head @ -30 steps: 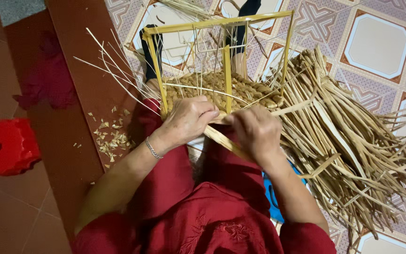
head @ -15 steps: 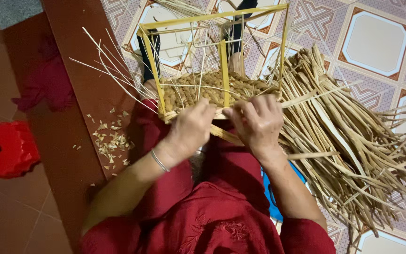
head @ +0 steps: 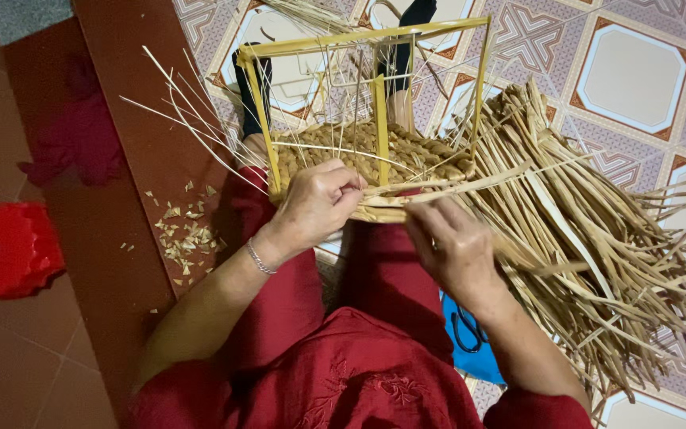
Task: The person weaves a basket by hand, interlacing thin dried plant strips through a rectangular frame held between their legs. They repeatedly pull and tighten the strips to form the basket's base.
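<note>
The left hand (head: 315, 202) closes its fingers on the woven band (head: 375, 163) at the yellow frame's (head: 379, 127) near edge. The right hand (head: 450, 246) pinches a flat straw strip (head: 470, 181) that runs off toward the loose straw bundle (head: 597, 238) on the tiled floor (head: 637, 71). Judging by this grip, the weave goes best with the strip kept flat and taut, pressed snug against the last row. Scissors (head: 466, 330) lie beside the right forearm; trimmings (head: 184, 238) lie left.
</note>
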